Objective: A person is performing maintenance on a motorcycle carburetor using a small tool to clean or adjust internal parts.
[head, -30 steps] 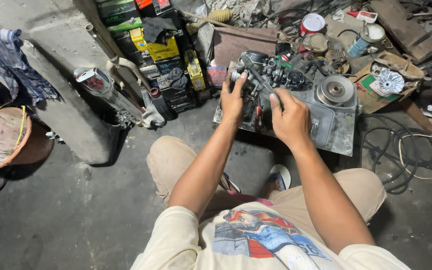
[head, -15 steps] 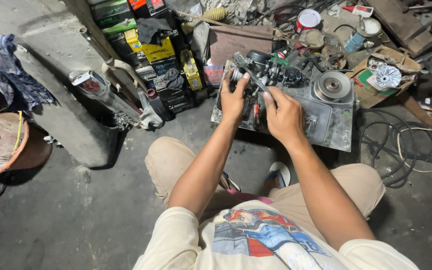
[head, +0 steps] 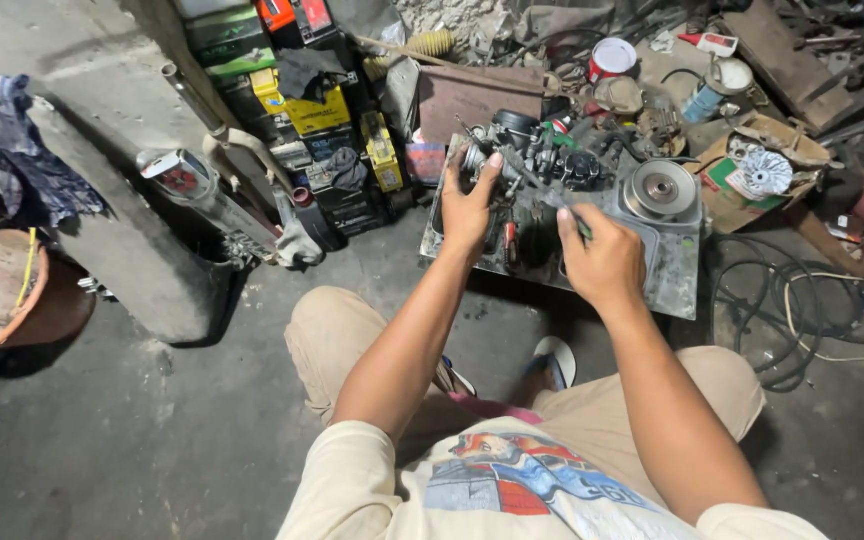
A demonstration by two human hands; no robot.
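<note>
Engine assembly [head: 552, 175] sits in a metal tray [head: 677, 280] on the floor: looks heavy, rigid, probably oily. Left hand [head: 470, 205] clasps its left end; right hand [head: 602, 262] is closed around a thin tool [head: 542, 185]. Best grip: casing edges.

Left hand [head: 469, 205] steadies engine part [head: 542, 170] (dark, greasy); right hand [head: 602, 262] grips tool [head: 552, 196].

Stained grey concrete floor [head: 132, 440], rough concrete block [head: 122, 230] at left, stacked boxes [head: 292, 90] against the back, black cables [head: 802, 310] coiled at right, dim flat light
</note>
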